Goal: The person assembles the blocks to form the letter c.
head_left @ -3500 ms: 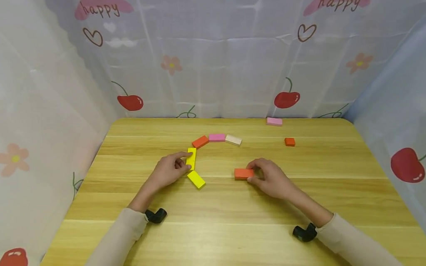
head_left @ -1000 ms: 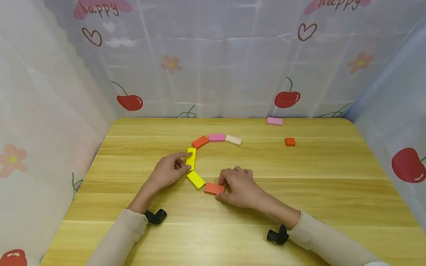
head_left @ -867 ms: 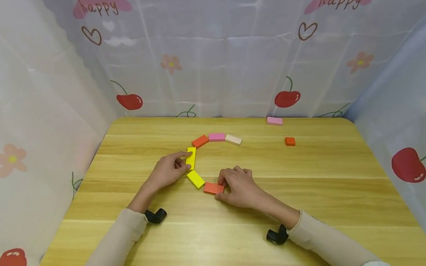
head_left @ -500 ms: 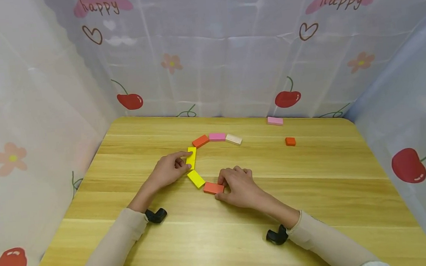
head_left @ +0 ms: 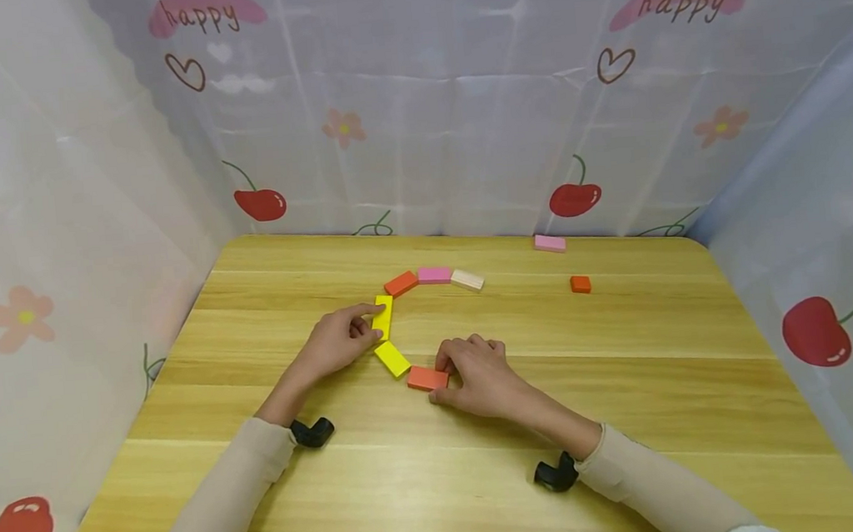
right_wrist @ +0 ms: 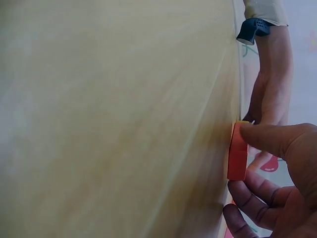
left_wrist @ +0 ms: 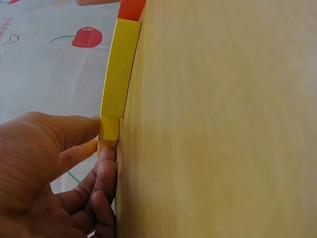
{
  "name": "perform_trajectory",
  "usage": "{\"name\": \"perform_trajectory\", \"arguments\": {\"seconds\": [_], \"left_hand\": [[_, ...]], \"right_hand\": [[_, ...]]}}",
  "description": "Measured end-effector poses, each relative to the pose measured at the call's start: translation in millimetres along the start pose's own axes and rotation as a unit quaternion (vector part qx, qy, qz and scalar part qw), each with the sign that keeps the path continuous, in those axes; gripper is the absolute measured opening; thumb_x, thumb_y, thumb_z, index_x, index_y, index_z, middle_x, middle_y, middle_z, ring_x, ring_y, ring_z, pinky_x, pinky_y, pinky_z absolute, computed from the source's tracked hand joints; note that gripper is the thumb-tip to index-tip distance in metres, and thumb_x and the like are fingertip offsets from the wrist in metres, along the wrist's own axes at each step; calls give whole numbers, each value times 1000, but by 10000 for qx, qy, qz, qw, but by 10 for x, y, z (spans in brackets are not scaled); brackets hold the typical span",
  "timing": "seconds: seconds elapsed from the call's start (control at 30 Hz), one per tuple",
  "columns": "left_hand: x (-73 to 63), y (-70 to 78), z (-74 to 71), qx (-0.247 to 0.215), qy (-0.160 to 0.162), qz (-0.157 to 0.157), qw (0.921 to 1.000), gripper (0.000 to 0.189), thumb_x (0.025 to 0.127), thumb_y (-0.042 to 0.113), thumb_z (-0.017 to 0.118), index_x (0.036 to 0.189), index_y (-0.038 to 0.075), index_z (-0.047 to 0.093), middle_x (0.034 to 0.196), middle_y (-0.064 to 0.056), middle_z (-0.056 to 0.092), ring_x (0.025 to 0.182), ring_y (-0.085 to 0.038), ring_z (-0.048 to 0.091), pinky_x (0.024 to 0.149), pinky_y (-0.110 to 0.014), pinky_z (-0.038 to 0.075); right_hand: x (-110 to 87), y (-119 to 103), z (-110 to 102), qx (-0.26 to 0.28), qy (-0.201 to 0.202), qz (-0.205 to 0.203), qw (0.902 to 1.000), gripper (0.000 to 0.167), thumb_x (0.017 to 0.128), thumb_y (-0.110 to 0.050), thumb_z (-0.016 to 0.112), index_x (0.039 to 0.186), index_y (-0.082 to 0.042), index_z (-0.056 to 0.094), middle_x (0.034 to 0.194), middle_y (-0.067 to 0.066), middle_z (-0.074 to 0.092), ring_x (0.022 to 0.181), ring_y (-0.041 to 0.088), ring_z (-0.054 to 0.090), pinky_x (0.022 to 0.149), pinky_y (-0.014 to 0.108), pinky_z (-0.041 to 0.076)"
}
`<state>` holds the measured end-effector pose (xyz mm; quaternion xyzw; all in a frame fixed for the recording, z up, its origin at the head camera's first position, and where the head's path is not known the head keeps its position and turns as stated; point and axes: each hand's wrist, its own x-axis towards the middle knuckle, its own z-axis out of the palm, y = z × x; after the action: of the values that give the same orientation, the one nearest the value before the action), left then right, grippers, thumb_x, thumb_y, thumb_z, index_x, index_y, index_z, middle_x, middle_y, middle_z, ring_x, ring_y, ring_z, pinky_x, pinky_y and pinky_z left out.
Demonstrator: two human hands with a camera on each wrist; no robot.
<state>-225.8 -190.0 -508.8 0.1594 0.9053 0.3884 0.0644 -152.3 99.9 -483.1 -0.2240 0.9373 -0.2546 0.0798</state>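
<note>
My left hand (head_left: 333,342) pinches a yellow block (head_left: 383,313) between thumb and forefinger; its end shows at the fingertips in the left wrist view. A second yellow block (head_left: 393,360) lies slantwise just below it, touched by neither hand. To its right, my right hand (head_left: 480,377) holds an orange-red block (head_left: 426,378) by its right end, thumb on the near side and fingers on the far side. That block's left end comes right up to the second yellow block's lower corner. In the right wrist view, the orange-red block (right_wrist: 238,156) sits low against the tabletop.
Beyond the left hand, an orange block (head_left: 401,284), a pink block (head_left: 435,275) and a pale wooden block (head_left: 468,280) continue the curved row. Farther right lie a light pink block (head_left: 549,243) and a small orange block (head_left: 581,285). Printed curtains (head_left: 417,150) surround the wooden table (head_left: 415,501).
My right hand has brought the orange-red block left and nearer to me, up to the lower yellow block; over the last second it has barely shifted. The left hand stays in place.
</note>
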Motion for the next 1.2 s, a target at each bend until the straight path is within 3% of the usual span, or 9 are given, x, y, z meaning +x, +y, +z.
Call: {"name": "perform_trajectory", "arguments": {"seconds": [0.17, 0.37, 0.6, 0.77, 1.03, 1.2], "left_hand": [[1, 15, -7, 41, 3, -6, 10000, 46, 103, 27, 73, 148, 18, 67, 92, -1, 71, 69, -15, 56, 63, -27, 44], [-2, 29, -9, 90, 28, 21, 10000, 46, 103, 28, 74, 147, 18, 67, 92, -1, 72, 70, -15, 57, 63, -26, 44], [-34, 40, -11, 106, 59, -40, 9999, 45, 103, 29, 74, 147, 19, 67, 93, -2, 72, 72, -17, 58, 64, -27, 45], [-41, 48, -17, 104, 59, -47, 9999, 45, 103, 29, 74, 147, 19, 67, 93, -3, 72, 73, -17, 58, 64, -27, 45], [-34, 55, -9, 89, -1, -68, 9999, 46, 103, 28, 74, 147, 18, 67, 93, -3, 72, 73, -16, 58, 64, -26, 45], [-36, 70, -5, 74, -7, -67, 9999, 46, 103, 27, 74, 148, 18, 66, 95, -3, 73, 74, -16, 59, 64, -26, 45]], "right_hand": [[-27, 112, -46, 140, 102, -34, 9998, 41, 85, -49, 91, 109, -24, 68, 102, -9, 68, 101, 14, 53, 101, 55, 34], [-89, 326, -193, 312, 276, -86, 9991, 37, 91, -45, 85, 115, -20, 71, 106, -3, 73, 103, 18, 60, 100, 57, 36], [-100, 641, -355, 353, 627, 206, 9972, 34, 95, -39, 82, 117, -16, 73, 108, 1, 77, 106, 24, 68, 98, 61, 40], [-66, 885, -518, 382, 968, 438, 9936, 31, 96, -35, 82, 117, -13, 73, 111, 5, 77, 109, 30, 70, 103, 66, 41], [63, 1335, -731, 773, 1540, 508, 9837, 31, 102, -26, 76, 122, -3, 70, 123, 19, 71, 122, 41, 66, 109, 62, 49], [152, 1570, -801, 876, 1879, 495, 9770, 31, 102, -22, 75, 122, 2, 70, 126, 24, 69, 127, 45, 60, 117, 63, 40]]}}
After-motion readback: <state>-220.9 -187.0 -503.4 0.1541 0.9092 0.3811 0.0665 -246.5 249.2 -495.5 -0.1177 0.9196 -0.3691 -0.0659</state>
